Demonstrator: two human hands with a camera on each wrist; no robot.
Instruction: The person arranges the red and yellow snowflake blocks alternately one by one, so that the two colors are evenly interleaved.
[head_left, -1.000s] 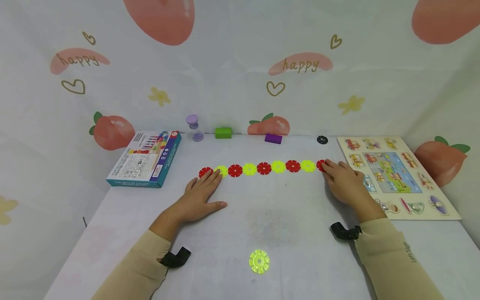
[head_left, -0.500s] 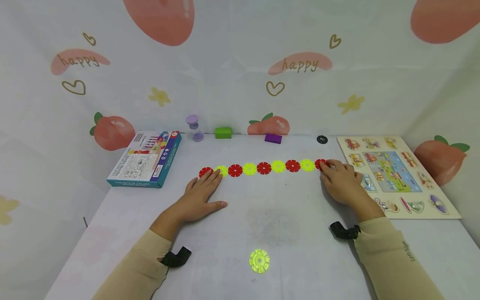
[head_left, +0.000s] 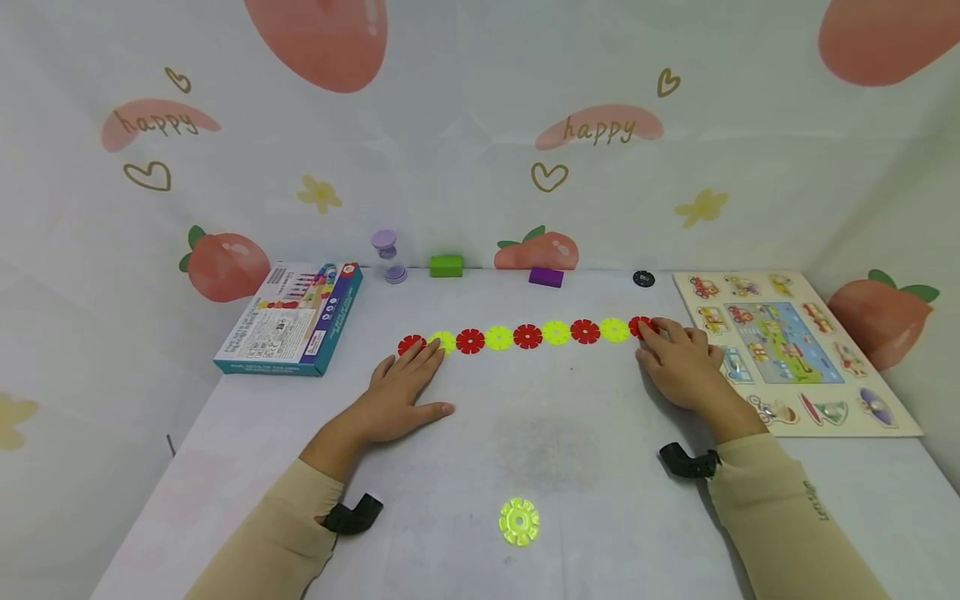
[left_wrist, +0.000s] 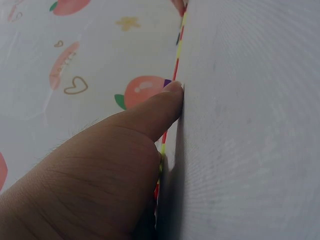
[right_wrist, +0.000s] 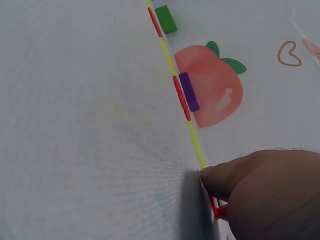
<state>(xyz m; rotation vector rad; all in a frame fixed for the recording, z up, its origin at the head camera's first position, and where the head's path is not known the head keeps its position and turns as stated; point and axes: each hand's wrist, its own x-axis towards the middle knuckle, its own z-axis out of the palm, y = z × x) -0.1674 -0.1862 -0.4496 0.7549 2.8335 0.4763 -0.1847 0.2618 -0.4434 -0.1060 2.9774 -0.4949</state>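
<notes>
Red and yellow flower-shaped plastic discs lie in a row across the white table, alternating in colour. My left hand (head_left: 397, 400) lies flat at the left end, its fingertips on the red end disc (head_left: 410, 343) and the yellow disc (head_left: 444, 341) beside it; the thumb is spread away. At the right end, my right hand (head_left: 686, 367) touches the last red disc (head_left: 641, 325) with its index fingertip. The thumb sits below that disc, near the table in the right wrist view. A yellow disc (head_left: 527, 522) lies apart, near the front.
A cardboard box (head_left: 288, 321) lies at the left and a wooden picture puzzle board (head_left: 795, 400) at the right. Along the back stand a purple hourglass (head_left: 388, 257), a green block (head_left: 446, 266), a purple block (head_left: 546, 277) and a black round piece (head_left: 643, 279).
My right hand has shifted slightly left, and more of the red end disc shows beside the yellow one. The left hand has stayed still.
</notes>
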